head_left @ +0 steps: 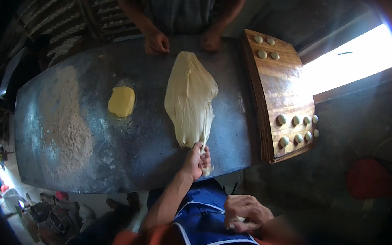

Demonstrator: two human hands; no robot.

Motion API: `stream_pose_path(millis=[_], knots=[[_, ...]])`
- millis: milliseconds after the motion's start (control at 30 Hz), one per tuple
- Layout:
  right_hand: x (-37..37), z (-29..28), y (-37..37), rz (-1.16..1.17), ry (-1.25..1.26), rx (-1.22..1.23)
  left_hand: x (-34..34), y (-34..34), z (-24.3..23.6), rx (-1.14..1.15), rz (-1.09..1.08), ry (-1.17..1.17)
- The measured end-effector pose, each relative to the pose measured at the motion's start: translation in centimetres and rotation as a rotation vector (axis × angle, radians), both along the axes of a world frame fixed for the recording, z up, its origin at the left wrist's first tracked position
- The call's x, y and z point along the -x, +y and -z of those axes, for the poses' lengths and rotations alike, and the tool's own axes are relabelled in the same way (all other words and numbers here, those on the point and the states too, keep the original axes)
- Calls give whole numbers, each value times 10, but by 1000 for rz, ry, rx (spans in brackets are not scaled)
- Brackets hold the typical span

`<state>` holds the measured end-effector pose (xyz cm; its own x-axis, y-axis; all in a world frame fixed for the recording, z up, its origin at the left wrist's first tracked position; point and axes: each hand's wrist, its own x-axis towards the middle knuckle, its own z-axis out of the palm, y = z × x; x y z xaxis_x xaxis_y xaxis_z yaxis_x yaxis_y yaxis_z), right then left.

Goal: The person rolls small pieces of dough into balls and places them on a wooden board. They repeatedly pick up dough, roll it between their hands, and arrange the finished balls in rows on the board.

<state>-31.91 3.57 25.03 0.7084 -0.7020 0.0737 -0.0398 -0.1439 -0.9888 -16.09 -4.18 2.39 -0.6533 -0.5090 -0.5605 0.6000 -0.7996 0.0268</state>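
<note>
A large stretched mass of pale dough (pixel 190 96) lies on the dark table (pixel 152 138), long and narrowing toward me. My left hand (pixel 197 160) is closed in a fist round its near end at the table's front edge, with a bit of dough sticking out below the fingers. My right hand (pixel 247 212) is held back close to my blue apron (pixel 201 207), off the table. Its fingers are curled round a small pale piece that looks like dough, mostly hidden by the hand.
Left of the dough sits a yellow slab (pixel 122 101) that looks like butter. Flour (pixel 71 134) is strewn over the table's left part. Stacked wooden boards (pixel 277 86) at the right bear several small dough balls (pixel 284 141). Across the table, a co-worker's fists (pixel 156 43) rest at its far edge.
</note>
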Motion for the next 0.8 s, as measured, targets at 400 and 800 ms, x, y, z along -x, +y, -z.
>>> stream_pose_path(millis=[400, 800], knots=[[-117, 203, -119, -139, 178, -178, -46, 68, -41, 1114, 474, -1430], [23, 191, -45, 285, 417, 517, -94, 57, -89, 1245, 210, -1506]])
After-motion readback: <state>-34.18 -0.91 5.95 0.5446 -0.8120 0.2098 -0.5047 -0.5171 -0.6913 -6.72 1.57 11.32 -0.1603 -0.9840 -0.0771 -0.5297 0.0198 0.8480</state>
